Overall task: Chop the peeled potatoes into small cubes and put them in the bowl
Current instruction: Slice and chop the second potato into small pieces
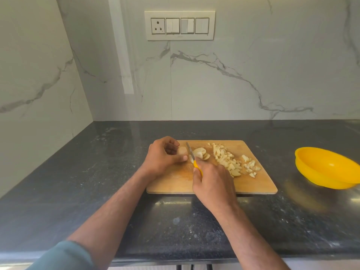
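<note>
A peeled potato point(182, 151) lies on the far left part of the wooden board point(253, 184). It is pale and round at the end. The left hand point(162, 156) holds it down. The fingers curl over the top of it and the thumb presses its near side.

The knife point(191, 154) stands on the potato, just to the right of the left hand. Its blade points away from the person and a bit left. The blade edge is down in the potato. The right hand point(213, 184) grips the yellow handle point(197, 168), with the fingers wrapped round it. Most of the handle is hidden in the hand.

Just right of the blade lie some slices point(200, 152). They lean on each other and rest on the board.

Farther right on the board is a heap of small cubes point(231, 162). The heap runs from the far edge of the board down toward the near right. A few cubes lie a little apart at the right end.

The board sits flat on a dark counter point(78, 182). Its near edge is close to the right wrist.

A yellow bowl point(323, 168) sits on the counter, to the right of the board and well apart from it. No cubes show in the part of it that can be seen. Its right side is cut off by the edge of the view.

Behind the counter is a white marble wall point(253, 75) with grey lines. A switch plate point(180, 25) is on the wall, above the board.

A blue-grey sleeve point(64, 256) shows on the left arm, near the bottom.
</note>
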The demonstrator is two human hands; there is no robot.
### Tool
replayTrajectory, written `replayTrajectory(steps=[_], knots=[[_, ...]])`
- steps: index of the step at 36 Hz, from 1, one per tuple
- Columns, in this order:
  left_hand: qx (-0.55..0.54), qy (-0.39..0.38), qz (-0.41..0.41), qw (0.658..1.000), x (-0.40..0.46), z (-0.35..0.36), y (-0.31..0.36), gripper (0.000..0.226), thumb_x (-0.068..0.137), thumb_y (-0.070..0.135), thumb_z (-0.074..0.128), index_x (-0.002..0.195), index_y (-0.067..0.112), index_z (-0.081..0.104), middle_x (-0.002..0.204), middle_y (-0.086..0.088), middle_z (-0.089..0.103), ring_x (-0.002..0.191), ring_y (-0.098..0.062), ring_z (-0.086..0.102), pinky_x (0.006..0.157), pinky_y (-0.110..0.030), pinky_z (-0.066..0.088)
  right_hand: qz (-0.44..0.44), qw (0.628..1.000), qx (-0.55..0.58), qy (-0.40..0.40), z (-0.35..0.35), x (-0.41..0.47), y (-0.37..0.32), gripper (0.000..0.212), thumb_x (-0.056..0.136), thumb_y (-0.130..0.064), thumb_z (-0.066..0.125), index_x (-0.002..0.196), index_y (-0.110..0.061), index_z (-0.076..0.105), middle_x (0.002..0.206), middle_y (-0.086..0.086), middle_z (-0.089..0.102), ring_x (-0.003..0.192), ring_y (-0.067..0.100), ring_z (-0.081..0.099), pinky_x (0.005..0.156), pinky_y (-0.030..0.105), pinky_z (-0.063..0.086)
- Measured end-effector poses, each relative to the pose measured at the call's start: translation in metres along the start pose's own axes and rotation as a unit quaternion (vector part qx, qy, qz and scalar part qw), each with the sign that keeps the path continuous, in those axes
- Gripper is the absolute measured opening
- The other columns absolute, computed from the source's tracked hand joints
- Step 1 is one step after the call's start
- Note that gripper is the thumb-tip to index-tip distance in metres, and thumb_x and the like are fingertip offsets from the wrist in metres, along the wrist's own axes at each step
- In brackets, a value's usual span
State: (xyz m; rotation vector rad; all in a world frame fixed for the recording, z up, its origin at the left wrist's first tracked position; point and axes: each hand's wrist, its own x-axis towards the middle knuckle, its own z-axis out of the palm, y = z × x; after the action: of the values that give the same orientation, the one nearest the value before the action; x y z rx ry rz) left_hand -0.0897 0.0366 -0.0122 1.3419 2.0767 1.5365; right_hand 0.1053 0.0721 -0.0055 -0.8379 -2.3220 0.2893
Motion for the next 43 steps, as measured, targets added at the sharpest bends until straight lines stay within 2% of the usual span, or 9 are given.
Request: replayTrajectory(steps=[4,9,12,18,25,30,33,36,43], knots=[[0.004,-0.005,0.005,1.000,-0.0002,0.0004,-0.0002,0.038,0.067,0.028,0.097,0.097,0.020,0.075,0.092,0.001,0.076,0.088,-0.016,0.072,0.084,-0.031,0.060,-0.005,1.000,0.019,0.005,0.0007,-0.0005,-0.0028,0.042,0.101,-0.031,0.051,0.142,-0.024,0.056,0.100,-0.002,0.074,0.081,0.013,0.067,0.067,0.019,0.047],[0.008,-0.008,0.010,1.000,-0.0014,0.0010,0.0034,0.038,0.073,0.023,0.093,0.107,0.018,0.077,0.096,0.004,0.077,0.090,-0.010,0.072,0.087,-0.026,0.059,-0.003,0.999,0.034,0.008,0.0008,-0.0006,-0.0049,0.043,0.100,-0.031,0.052,0.143,-0.023,0.055,0.088,0.001,0.074,0.064,0.009,0.049,0.062,0.019,0.045],[0.012,-0.004,0.003,1.000,-0.0016,0.0016,0.0047,0.035,0.073,0.025,0.093,0.103,0.017,0.077,0.091,0.003,0.077,0.088,-0.012,0.073,0.086,-0.026,0.058,-0.003,0.999,0.034,0.013,0.0005,-0.0020,-0.0060,0.043,0.100,-0.030,0.053,0.142,-0.022,0.055,0.083,0.002,0.073,0.062,0.009,0.048,0.061,0.021,0.048],[0.008,-0.018,0.015,1.000,-0.0036,0.0019,0.0087,0.021,0.081,0.021,0.087,0.100,0.016,0.079,0.086,0.008,0.078,0.083,-0.002,0.073,0.079,-0.014,0.054,-0.015,0.999,0.023,0.017,0.0029,-0.0033,-0.0034,0.044,0.100,-0.031,0.052,0.142,-0.021,0.055,0.078,0.002,0.071,0.060,0.012,0.050,0.059,0.026,0.052],[0.039,-0.031,0.014,0.999,-0.0002,0.0013,0.0030,0.044,0.073,0.018,0.092,0.115,0.014,0.077,0.101,0.007,0.077,0.092,-0.005,0.072,0.092,-0.028,0.058,-0.021,0.999,0.029,0.012,0.0046,-0.0029,-0.0027,0.043,0.099,-0.030,0.053,0.141,-0.020,0.055,0.080,0.001,0.071,0.060,0.012,0.053,0.056,0.022,0.046],[0.066,0.008,0.026,0.997,-0.0008,0.0040,0.0058,0.039,0.078,0.026,0.089,0.113,0.017,0.076,0.098,0.009,0.075,0.090,-0.002,0.070,0.087,-0.022,0.057,-0.024,0.999,0.016,0.016,0.0057,-0.0030,-0.0036,0.044,0.099,-0.031,0.052,0.141,-0.021,0.056,0.074,0.003,0.070,0.057,0.015,0.050,0.054,0.026,0.045],[0.075,0.023,0.023,0.997,-0.0005,0.0051,0.0052,0.042,0.075,0.031,0.091,0.111,0.016,0.076,0.094,0.007,0.076,0.087,-0.004,0.070,0.085,-0.022,0.058,-0.023,1.000,0.019,0.010,0.0060,-0.0035,-0.0028,0.045,0.099,-0.032,0.050,0.143,-0.022,0.054,0.077,0.003,0.070,0.061,0.018,0.059,0.056,0.030,0.052],[0.076,0.025,0.012,0.997,-0.0001,0.0050,0.0043,0.044,0.072,0.034,0.093,0.109,0.016,0.077,0.092,0.007,0.076,0.085,-0.003,0.071,0.084,-0.024,0.059,-0.021,1.000,0.018,0.009,0.0058,-0.0040,-0.0031,0.045,0.099,-0.033,0.050,0.143,-0.024,0.053,0.076,0.003,0.069,0.061,0.019,0.059,0.057,0.029,0.050],[0.066,0.000,0.013,0.998,-0.0016,0.0045,0.0074,0.045,0.077,0.025,0.090,0.118,0.017,0.075,0.105,0.009,0.076,0.093,0.002,0.070,0.090,-0.020,0.056,-0.020,1.000,0.009,0.010,0.0061,-0.0031,-0.0026,0.045,0.099,-0.034,0.049,0.143,-0.024,0.053,0.083,0.002,0.068,0.063,0.016,0.060,0.058,0.031,0.055]])
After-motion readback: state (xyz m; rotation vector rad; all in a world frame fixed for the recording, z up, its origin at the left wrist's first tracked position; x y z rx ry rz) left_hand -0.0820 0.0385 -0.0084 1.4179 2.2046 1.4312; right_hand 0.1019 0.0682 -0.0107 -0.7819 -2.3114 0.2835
